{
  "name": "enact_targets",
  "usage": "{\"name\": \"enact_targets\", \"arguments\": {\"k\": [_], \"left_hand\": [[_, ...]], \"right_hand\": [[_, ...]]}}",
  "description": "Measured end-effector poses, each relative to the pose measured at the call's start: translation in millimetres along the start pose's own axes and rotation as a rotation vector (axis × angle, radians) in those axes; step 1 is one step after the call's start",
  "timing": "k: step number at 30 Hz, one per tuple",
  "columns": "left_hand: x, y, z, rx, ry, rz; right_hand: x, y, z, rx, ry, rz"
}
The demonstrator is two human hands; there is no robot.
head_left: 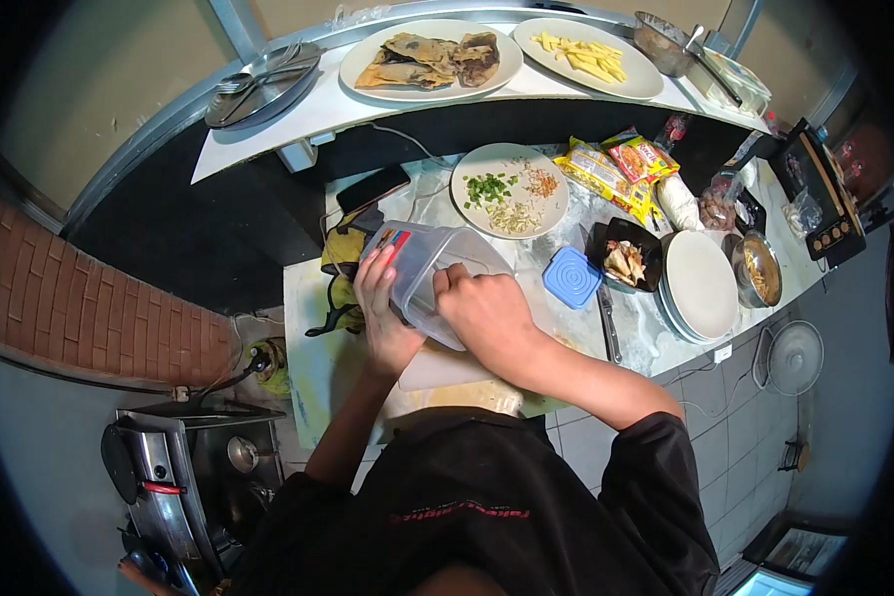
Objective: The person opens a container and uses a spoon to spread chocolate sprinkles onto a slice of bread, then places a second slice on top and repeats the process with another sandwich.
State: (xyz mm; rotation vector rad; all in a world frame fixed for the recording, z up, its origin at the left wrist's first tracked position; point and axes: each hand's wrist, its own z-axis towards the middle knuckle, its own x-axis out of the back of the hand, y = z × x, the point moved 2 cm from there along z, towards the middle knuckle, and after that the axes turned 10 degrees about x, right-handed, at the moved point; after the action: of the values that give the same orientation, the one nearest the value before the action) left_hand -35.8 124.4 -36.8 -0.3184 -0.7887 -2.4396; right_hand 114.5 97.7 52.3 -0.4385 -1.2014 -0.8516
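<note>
My left hand [385, 308] grips the side of a clear plastic food container [417, 260] with a red and blue label. The container is tilted, its open mouth toward the right. At that mouth is my right hand [482, 308], its fingers curled and partly inside; what they hold, if anything, is hidden. Beneath both hands lies a pale cutting board [452, 382]. A blue square lid [572, 277] rests to the right, beside a knife [609, 328]. Behind the container, a white plate [467, 214] carries chopped green pieces and other small chopped bits.
Right of the knife stand a black bowl [653, 256] of food pieces, stacked white plates [700, 283] and a metal bowl [771, 288]. Noodle packets [606, 179] lie behind them. A phone [372, 188] is back left. The raised shelf [298, 109] bears more plates. A stove [204, 447] stands lower left.
</note>
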Motion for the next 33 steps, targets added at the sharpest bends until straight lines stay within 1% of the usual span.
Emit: {"name": "enact_targets", "arguments": {"k": [2,3,5,6,8,9,11,12,14,18,20,21,24,26,30,32,33], "left_hand": [[-1.3,-3.1,-2.1,0.009,-0.007,-0.021],[-1.9,-3.2,-3.2,0.003,-0.018,-0.014],[-1.5,-4.1,-5.7,-0.001,-0.026,-0.003],[-0.8,-4.7,-7.3,-0.004,-0.039,0.011],[-0.3,-7.2,-8.8,-0.008,-0.050,0.028],[-0.2,-8.8,-10.0,-0.012,-0.084,0.044],[-0.3,-12.7,-13.4,-0.005,-0.139,0.046],[0.1,-13.9,-14.7,-0.004,-0.138,0.050],[-1.5,-14.6,-15.7,-0.007,-0.183,0.052],[-2.4,-16.8,-15.2,-0.035,-0.225,0.082],[-3.2,-18.7,-12.6,0.019,-0.243,0.063],[-3.5,-19.0,-11.2,0.010,-0.240,0.060],[-4.6,-20.7,-11.8,0.007,-0.241,0.066],[-5.5,-25.1,-13.5,0.022,-0.246,0.066],[-6.4,-29.2,-11.6,0.025,-0.239,0.067],[-6.1,-29.6,-10.9,0.040,-0.247,0.064],[-6.2,-30.4,-11.1,0.042,-0.247,0.065]], "right_hand": [[-1.7,1.4,0.5,-0.036,-0.033,0.123],[-3.9,1.0,0.9,-0.033,-0.033,0.123],[-11.4,1.7,1.3,-0.130,-0.066,0.295],[-11.8,2.5,1.2,-0.128,-0.066,0.295],[-13.5,8.2,-0.9,-0.239,-0.037,0.551],[-14.6,9.6,-2.1,-0.233,-0.038,0.554],[-17.2,14.8,-6.4,-0.347,0.037,0.695],[-17.8,15.7,-7.9,-0.344,0.036,0.697],[-20.5,19.9,-13.4,-0.459,0.007,0.784],[-36.8,29.4,-27.1,-0.517,0.064,0.875],[-39.8,35.4,-33.0,-0.565,0.076,0.949],[-37.9,37.7,-34.4,-0.565,0.084,0.944],[-34.1,40.8,-41.5,-0.625,0.037,1.000],[-33.5,42.5,-46.3,-0.681,0.109,1.072],[-48.8,51.2,-61.3,-0.681,0.094,1.119],[-53.5,51.0,-66.9,-0.639,0.188,1.158],[-54.5,52.0,-67.7,-0.639,0.186,1.159]]}}
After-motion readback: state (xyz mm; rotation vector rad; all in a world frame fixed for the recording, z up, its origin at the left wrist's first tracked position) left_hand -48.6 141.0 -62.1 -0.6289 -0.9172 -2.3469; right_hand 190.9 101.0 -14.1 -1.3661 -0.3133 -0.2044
